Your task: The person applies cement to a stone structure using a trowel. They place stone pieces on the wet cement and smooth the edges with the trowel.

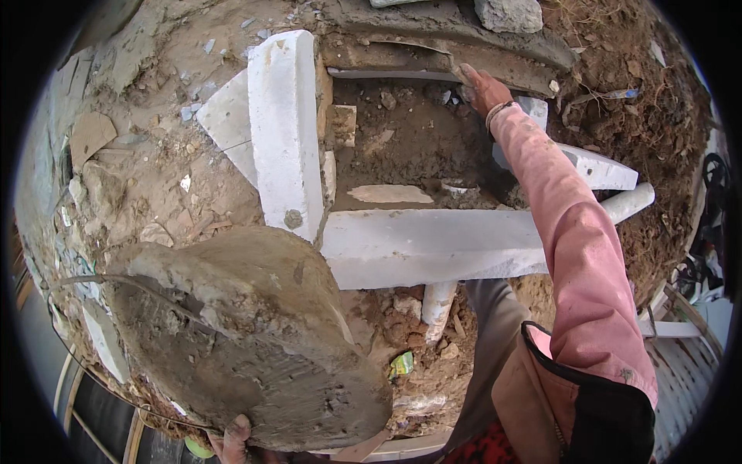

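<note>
Head view: a shallow pit lies at upper centre, bounded on the left by an upright-running white block and on the near side by a second white block, the two meeting at the near left corner. The far edge is a mud-coated wall. The right side is less regular, with a white slab set at an angle and partly covered by the forearm. Working room is the open top of the pit between these edges; its floor holds wet brown soil, some small stones and a pale flat patch.

The right hand is at the pit's far right corner, beside the mud-coated wall, fingers directed toward it. Whether it is pinching anything cannot be told.

The principal container is a large basin, at lower left, its far side close against the near left corner of the blocks. Its sides are caked, and it contains grey-brown wet mortar. The left hand pinches the basin's near edge, thumb over the rim, other fingers partly out of frame.

A white pipe projects from beneath the near block. A green and yellow wrapper lies on the soil, right of the basin.
</note>
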A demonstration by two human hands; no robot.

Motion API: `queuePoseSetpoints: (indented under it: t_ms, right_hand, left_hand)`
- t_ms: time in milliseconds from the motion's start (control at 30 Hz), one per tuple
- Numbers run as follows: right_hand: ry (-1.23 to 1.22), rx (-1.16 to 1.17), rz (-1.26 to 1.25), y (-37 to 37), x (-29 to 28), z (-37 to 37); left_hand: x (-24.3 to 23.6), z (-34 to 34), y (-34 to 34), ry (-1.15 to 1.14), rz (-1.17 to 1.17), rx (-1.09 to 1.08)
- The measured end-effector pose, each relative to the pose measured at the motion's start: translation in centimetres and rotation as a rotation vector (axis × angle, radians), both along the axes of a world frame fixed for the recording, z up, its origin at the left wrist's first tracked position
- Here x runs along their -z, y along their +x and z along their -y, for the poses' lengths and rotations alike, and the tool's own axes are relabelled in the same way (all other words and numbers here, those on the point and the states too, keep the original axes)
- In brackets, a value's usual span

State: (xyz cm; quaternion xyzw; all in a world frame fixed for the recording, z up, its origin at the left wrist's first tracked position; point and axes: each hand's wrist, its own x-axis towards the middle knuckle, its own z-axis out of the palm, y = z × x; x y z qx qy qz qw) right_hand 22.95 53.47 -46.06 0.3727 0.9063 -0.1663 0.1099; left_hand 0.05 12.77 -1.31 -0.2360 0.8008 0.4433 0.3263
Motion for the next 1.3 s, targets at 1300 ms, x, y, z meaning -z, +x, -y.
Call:
queuePoseSetpoints:
  t_ms: [1300]
  right_hand:
    - [-0.022, -0.032, -0.033, 0.7, 1.0, -0.7]
  left_hand:
    - [-0.4, 1.1, -0.1, 0.059, 0.064, -0.041]
